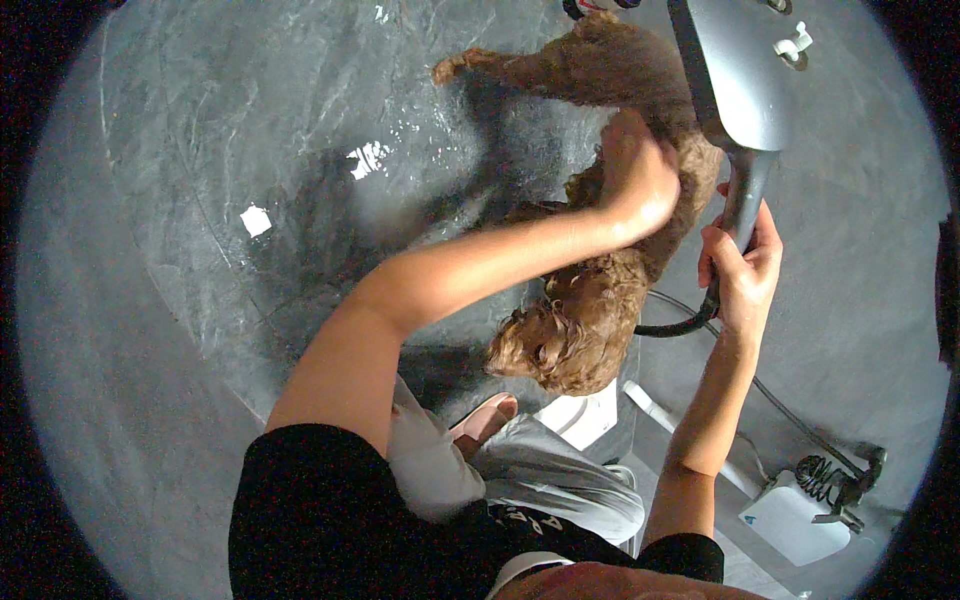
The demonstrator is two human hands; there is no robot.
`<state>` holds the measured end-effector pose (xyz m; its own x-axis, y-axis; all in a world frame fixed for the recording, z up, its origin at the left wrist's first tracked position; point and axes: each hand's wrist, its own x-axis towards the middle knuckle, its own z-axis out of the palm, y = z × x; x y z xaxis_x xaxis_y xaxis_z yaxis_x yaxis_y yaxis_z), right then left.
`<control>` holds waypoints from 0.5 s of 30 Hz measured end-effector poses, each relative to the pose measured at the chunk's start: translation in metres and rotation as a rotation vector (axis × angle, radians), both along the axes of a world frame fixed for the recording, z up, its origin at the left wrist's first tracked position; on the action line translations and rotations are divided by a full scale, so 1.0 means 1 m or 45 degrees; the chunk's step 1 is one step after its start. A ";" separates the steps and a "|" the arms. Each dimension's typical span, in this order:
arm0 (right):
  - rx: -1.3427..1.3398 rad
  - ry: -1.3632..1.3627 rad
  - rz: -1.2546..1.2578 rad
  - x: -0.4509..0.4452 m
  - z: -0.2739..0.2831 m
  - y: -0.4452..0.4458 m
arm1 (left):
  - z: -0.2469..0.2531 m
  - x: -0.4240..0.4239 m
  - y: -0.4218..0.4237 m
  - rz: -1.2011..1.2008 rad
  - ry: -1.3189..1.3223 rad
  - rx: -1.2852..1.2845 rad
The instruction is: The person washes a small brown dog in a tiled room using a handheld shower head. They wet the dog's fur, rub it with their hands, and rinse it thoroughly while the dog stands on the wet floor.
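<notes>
A wet brown curly-haired dog (pixel 585 315) is before me, its head towards my legs and its hindquarters at the top of the view. My left hand (pixel 641 161) is against the dog's side, blurred, with its fingers bent; whether they grip the fur cannot be told. In my right hand (pixel 742 259) is the dark handle of a large silver and black device (pixel 742 75), which looks like a hand shower. Its broad head is over the right side of the dog's back. A black hose (pixel 675 328) runs from the lower end of the handle.
Wet patches shine on the grey stone-patterned floor (pixel 315 97). White fittings (pixel 793 43) are at the upper right. A white box (pixel 795 517) with a coiled black cord (pixel 817 476) and a black bracket is at the lower right. A white object (pixel 581 416) lies near my pink shoe (pixel 487 418).
</notes>
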<state>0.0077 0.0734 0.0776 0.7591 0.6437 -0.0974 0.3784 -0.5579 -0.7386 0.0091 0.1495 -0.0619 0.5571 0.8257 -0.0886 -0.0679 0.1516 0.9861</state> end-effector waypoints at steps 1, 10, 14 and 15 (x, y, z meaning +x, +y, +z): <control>0.007 0.006 0.001 -0.001 0.000 -0.001 | 0.008 -0.012 -0.009 0.071 -0.015 0.292; 0.041 0.003 -0.066 -0.007 0.009 -0.030 | -0.033 0.021 0.041 0.282 -0.440 0.917; 0.093 0.038 -0.092 -0.007 0.010 -0.029 | -0.097 0.032 0.024 -0.233 -0.214 -0.248; 0.096 0.053 -0.092 -0.006 0.011 -0.036 | -0.105 0.042 0.022 -0.369 -0.322 -0.515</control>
